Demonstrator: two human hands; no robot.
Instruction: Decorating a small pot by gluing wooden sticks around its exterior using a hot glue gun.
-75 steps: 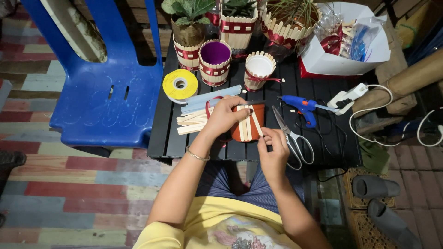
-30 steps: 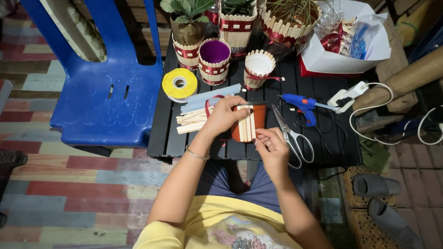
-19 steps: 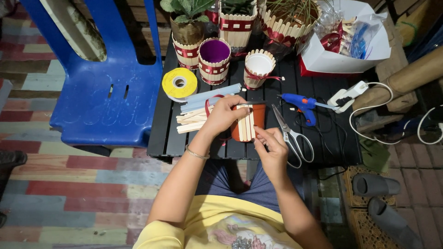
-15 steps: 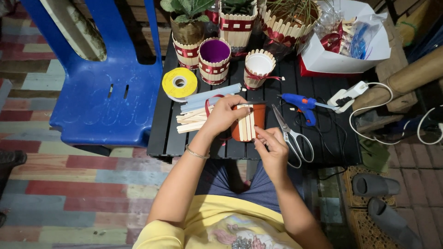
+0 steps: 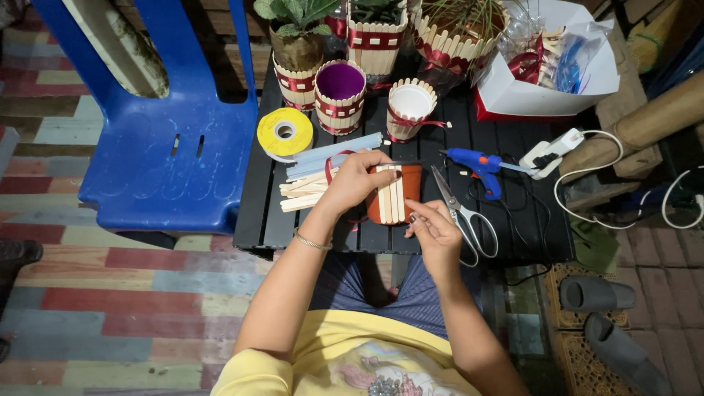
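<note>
A small terracotta pot [image 5: 408, 185] lies on its side on the black slatted table [image 5: 513, 227], with pale wooden craft sticks [image 5: 389, 201] stuck along its wall. My left hand [image 5: 356, 180] grips the pot from the left and steadies it. My right hand [image 5: 431, 229] hovers just right of and below the pot, fingers curled and pinched near the sticks' lower ends. Whether it holds anything is hidden. A pile of loose craft sticks [image 5: 302, 194] lies left of the pot.
Scissors [image 5: 462, 214] and a blue glue gun [image 5: 478, 164] lie right of the pot. A yellow tape roll [image 5: 284, 133], stick-clad pots [image 5: 339, 95] and a white box [image 5: 548, 77] stand behind. A blue plastic chair [image 5: 169, 132] is on the left, slippers [image 5: 598, 295] on the right.
My right hand has shifted slightly up and right along the pot's lower edge. My left hand and the pot have stayed in place.
</note>
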